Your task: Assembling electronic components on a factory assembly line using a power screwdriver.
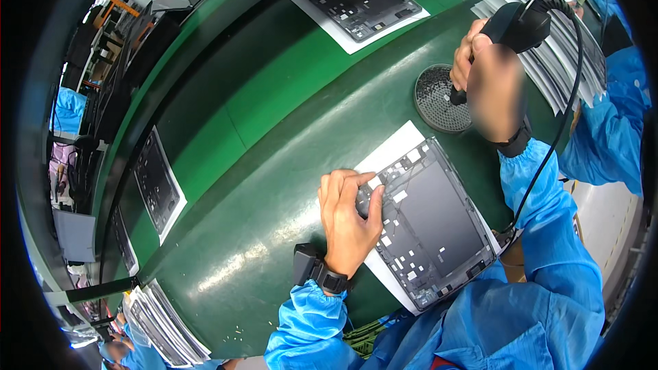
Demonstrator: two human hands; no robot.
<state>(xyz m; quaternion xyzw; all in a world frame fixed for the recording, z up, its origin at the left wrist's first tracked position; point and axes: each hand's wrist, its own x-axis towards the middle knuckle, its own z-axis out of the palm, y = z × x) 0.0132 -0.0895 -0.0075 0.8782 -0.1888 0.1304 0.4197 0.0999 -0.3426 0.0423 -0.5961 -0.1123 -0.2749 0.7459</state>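
An opened grey tablet chassis point(439, 226) lies on a white sheet point(394, 147) in front of me, its circuit parts facing up. My left hand point(348, 214) rests on its left edge, fingers curled and pressing down on the frame. My right hand point(488, 82) is raised above the bench and grips a black electric screwdriver point(515, 26) with a coiled cable. The driver's tip points down at a round black perforated screw tray point(435, 99).
The green conveyor belt point(274, 96) carries another chassis on a sheet point(356, 1) ahead and one point(156, 183) at the left. Stacks of white trays point(569, 55) stand at the right, more point(164, 329) at the lower left. A co-worker's blue sleeve point(610, 130) is at the right.
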